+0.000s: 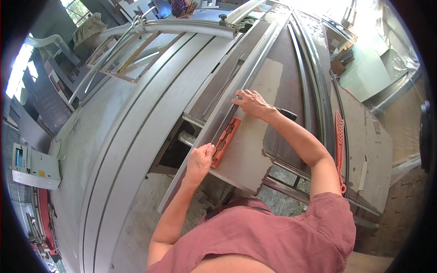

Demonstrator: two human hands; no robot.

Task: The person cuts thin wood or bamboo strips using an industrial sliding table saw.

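Note:
A long grey metal profile (210, 119) lies slanting across the bench in front of me. Along its near side runs a thin dark strip (225, 122), spanning the gap between my hands. My left hand (200, 160) is closed in a pinch at the strip's lower end. Farther up, my right hand (251, 103) has its fingers curled down onto the strip at the profile's edge. Beside the profile, between both hands, rests an orange tool case (226, 142) with dark recesses. A black handle (287, 114) pokes out from beneath my right forearm; its other end is hidden.
Wide grey panels (150, 107) stretch along the left. An orange-red tool (339, 141) lies at right near more long profiles (314, 82). A sliding saw fence (191, 28) crosses the back left. Far off sits another person (183, 8). A control box (36, 166) stands left.

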